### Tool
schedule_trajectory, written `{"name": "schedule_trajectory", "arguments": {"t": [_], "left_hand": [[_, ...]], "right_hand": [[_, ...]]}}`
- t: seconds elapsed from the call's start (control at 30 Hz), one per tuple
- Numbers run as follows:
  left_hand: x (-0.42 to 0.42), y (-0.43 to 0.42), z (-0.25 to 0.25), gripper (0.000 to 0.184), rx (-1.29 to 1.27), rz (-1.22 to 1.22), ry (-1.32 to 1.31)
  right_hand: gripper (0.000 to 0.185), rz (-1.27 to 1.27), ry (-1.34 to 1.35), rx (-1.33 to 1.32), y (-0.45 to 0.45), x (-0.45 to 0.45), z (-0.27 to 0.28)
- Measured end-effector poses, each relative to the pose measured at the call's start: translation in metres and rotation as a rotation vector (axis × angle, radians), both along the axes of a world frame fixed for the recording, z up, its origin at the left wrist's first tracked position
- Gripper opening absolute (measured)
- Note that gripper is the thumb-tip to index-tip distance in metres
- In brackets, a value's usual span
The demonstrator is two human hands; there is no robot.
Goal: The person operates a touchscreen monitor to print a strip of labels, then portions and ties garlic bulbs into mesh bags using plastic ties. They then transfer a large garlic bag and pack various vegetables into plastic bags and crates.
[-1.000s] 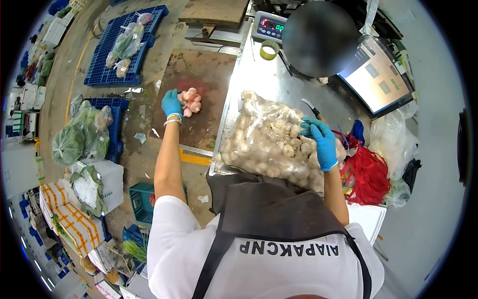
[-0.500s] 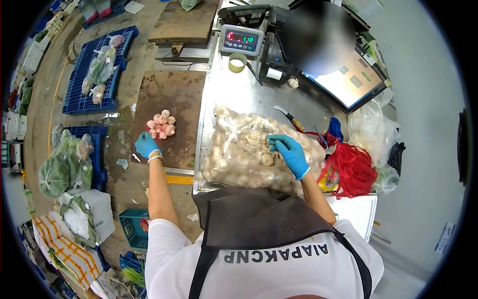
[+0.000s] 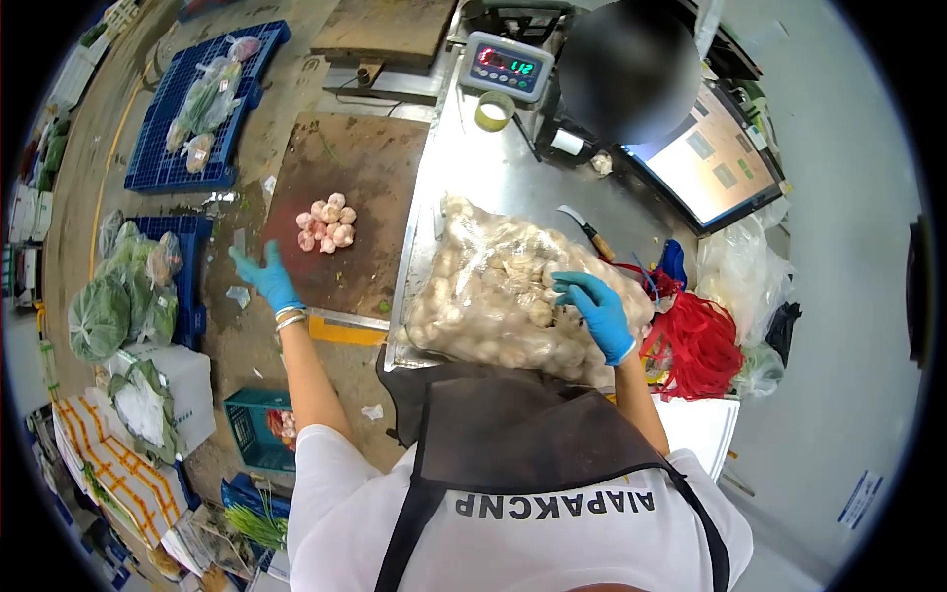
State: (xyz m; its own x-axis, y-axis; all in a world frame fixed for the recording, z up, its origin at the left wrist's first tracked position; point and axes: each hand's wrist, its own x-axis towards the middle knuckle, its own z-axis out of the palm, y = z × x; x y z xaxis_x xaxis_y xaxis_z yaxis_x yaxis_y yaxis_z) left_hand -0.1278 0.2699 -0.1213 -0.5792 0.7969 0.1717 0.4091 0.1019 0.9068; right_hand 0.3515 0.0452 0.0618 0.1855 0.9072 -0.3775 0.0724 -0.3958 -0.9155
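Observation:
Several garlic bulbs [image 3: 327, 223] lie in a cluster on a brown scale platform [image 3: 360, 168]. Just left of the platform, my left hand [image 3: 267, 279] is in a blue glove, its fingers spread and holding nothing. A large clear bag of garlic [image 3: 483, 281] rests on the metal table [image 3: 513, 178]. Over the bag's right part is my right hand [image 3: 597, 311], gloved in blue, with fingers apart and no object visible in it. The weighing display [image 3: 506, 66] shows lit red and green digits.
A knife [image 3: 586, 232] lies behind the bag. Red netting [image 3: 695, 345] and plastic bags [image 3: 745, 271] are at the right. Tape [image 3: 494, 111] sits near a monitor [image 3: 705, 153]. On the floor are a green crate [image 3: 247, 429], blue pallets [image 3: 148, 148] and bagged vegetables [image 3: 101, 316].
My left hand has let go of the garlic bulbs, moved left off the platform and spread its fingers. My right hand stays over the bag. The display's digits have changed.

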Motion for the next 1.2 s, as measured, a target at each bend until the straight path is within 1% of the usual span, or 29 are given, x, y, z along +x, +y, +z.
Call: {"name": "schedule_trajectory", "arguments": {"t": [0.03,0.07,0.1,0.17,0.2,0.23,0.3,0.37,0.4,0.47,0.53,0.57,0.6,0.63,0.67,0.73,0.8,0.83,0.87,0.93,1.0,1.03,1.07,1.13,1.17,1.2], "left_hand": [[-0.008,-0.005,0.015,0.082,-0.024,0.085,-0.236],[-0.011,-0.011,0.030,0.074,0.009,0.177,-0.455],[-0.014,-0.018,0.045,0.067,0.066,0.290,-0.669],[-0.080,-0.012,-0.033,0.061,-0.118,0.247,-0.526],[-0.105,-0.012,-0.113,0.070,-0.102,0.231,-0.030],[-0.077,-0.020,-0.091,0.095,-0.460,0.189,0.391],[-0.035,-0.014,-0.069,0.122,-0.990,0.023,0.567],[-0.005,0.003,-0.079,0.136,-0.908,-0.098,0.747],[0.020,0.019,-0.060,0.135,-0.915,-0.177,0.710],[0.047,0.047,-0.060,0.094,-0.569,-0.224,0.755],[0.032,0.110,-0.098,0.053,-0.287,-0.434,-0.324],[0.025,0.123,-0.112,0.039,-0.119,-0.497,-0.859],[0.040,0.125,-0.051,0.031,-0.056,-0.396,-0.945],[0.034,0.138,-0.020,0.032,-0.084,-0.414,-0.921],[0.024,0.141,0.015,0.034,-0.038,-0.617,-1.007],[0.019,0.134,0.079,0.035,-0.210,-0.693,-0.867],[0.032,0.115,0.133,0.034,-0.220,-0.794,-0.875],[0.041,0.103,0.160,0.033,-0.223,-0.846,-0.875],[0.054,0.090,0.190,0.033,-0.182,-0.897,-0.897],[0.087,0.067,0.247,0.032,-0.088,-1.010,-0.948],[0.106,0.058,0.295,0.030,-0.042,-1.317,-1.102],[0.119,0.052,0.316,0.031,-0.028,-1.479,-1.176],[0.138,0.039,0.336,0.021,-0.001,-1.296,-1.271],[0.156,0.021,0.374,0.022,0.037,-1.503,-1.241],[0.175,0.006,0.393,0.039,0.023,-1.359,-1.144],[0.179,0.011,0.393,0.031,0.235,-1.318,-0.776]], "right_hand": [[0.027,-0.015,-0.034,-0.018,-0.004,0.004,-0.002],[0.027,-0.018,-0.063,-0.037,-0.006,0.006,-0.006],[0.027,-0.044,-0.034,-0.030,-0.007,0.005,-0.005],[0.027,-0.073,-0.019,-0.010,-0.013,0.008,-0.014],[0.028,-0.060,-0.051,-0.045,-0.013,0.008,-0.009],[0.028,-0.072,-0.041,-0.050,-0.015,0.007,-0.009],[0.030,-0.104,-0.054,-0.046,-0.014,0.001,-0.006],[0.030,-0.107,-0.076,-0.058,-0.010,-0.007,0.001],[0.030,-0.110,-0.091,-0.063,-0.008,-0.011,0.006],[0.029,-0.117,-0.100,-0.074,0.001,-0.020,0.015],[0.028,-0.108,-0.111,-0.085,0.011,-0.025,0.020],[0.028,-0.100,-0.094,-0.079,0.017,-0.027,0.019],[0.028,-0.065,-0.108,-0.076,0.024,-0.028,0.019],[0.028,-0.032,-0.118,-0.069,0.032,-0.029,0.020],[0.028,-0.004,-0.123,-0.062,0.039,-0.032,0.019],[0.028,0.046,-0.075,-0.058,0.056,-0.036,0.016],[0.030,0.141,-0.069,-0.037,0.082,-0.044,0.012],[0.036,0.220,-0.138,0.006,0.096,-0.047,-0.002],[0.043,0.296,-0.212,0.046,0.109,-0.049,-0.014],[0.076,0.397,-0.272,0.083,0.143,-0.086,0.003],[0.102,0.494,-0.372,0.244,0.179,-0.125,0.022],[0.112,0.522,-0.354,0.251,0.192,-0.145,0.044],[0.097,0.549,-0.245,0.295,0.201,-0.157,0.052],[0.069,0.612,-0.015,0.366,0.218,-0.181,0.068],[0.047,0.703,-0.219,0.398,0.228,-0.183,0.059],[0.033,0.605,-0.130,0.628,0.223,-0.186,0.071]]}}
